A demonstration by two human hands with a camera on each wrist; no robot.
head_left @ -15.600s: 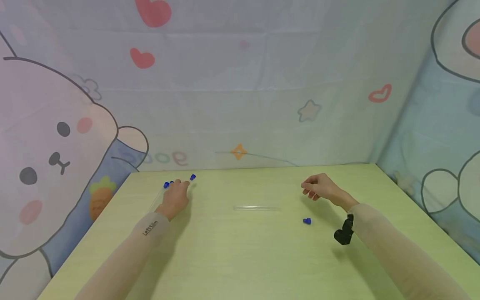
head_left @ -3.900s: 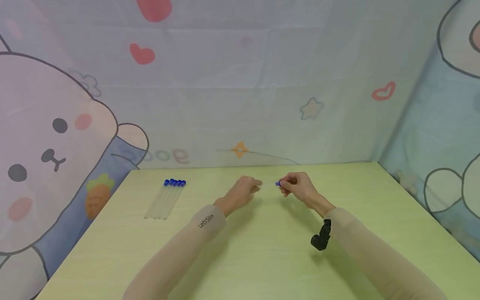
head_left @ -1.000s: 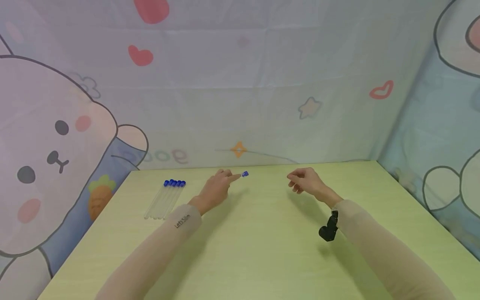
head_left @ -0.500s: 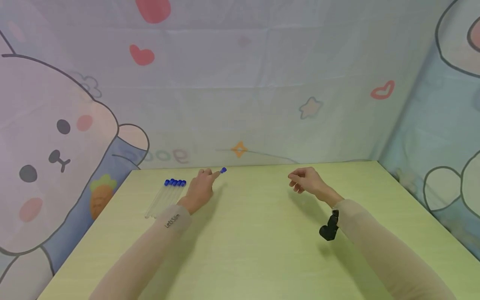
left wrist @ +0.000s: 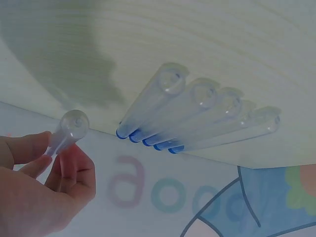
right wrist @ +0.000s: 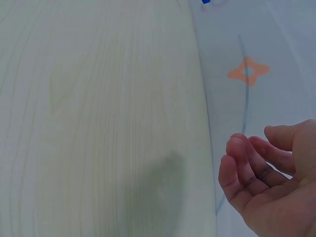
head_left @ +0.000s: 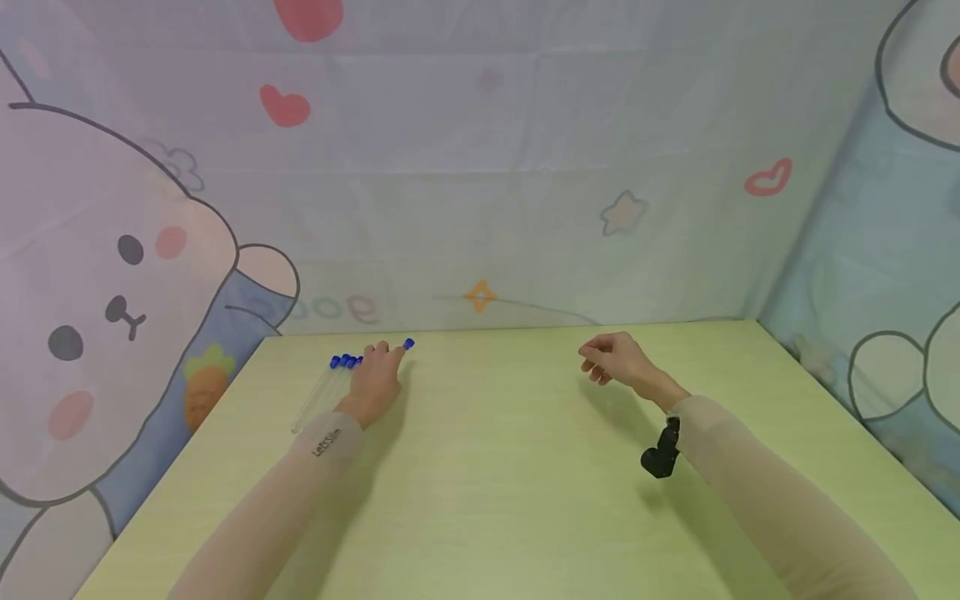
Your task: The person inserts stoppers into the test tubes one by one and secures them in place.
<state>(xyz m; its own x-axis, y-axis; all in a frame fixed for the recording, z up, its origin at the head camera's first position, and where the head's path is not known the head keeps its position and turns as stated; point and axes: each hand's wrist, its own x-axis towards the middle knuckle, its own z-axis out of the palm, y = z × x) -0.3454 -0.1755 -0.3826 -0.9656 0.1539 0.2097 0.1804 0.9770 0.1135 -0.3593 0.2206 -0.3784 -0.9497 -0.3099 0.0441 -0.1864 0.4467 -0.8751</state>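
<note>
My left hand point(head_left: 375, 382) pinches a clear test tube point(left wrist: 74, 126) between thumb and fingers. Its blue cap point(head_left: 408, 343) shows just past the fingertips in the head view. Beside that hand, several blue-capped test tubes point(left wrist: 197, 108) lie in a row on the table, caps toward the back edge. In the head view the hand and sleeve cover part of this row. Off to the right, my right hand point(head_left: 621, 360) hovers above the table with loosely curled fingers and holds nothing; the right wrist view shows its bare palm point(right wrist: 276, 212).
The pale yellow wooden table point(head_left: 487, 467) ends at a cloth backdrop point(head_left: 480, 167) printed with cartoon figures and hearts. A black wrist camera point(head_left: 662, 450) hangs below the right sleeve.
Since the earliest frame, the loose cap and the tube in the table's middle have gone from there. Over the last second, my left hand has carried the capped tube left toward the row.
</note>
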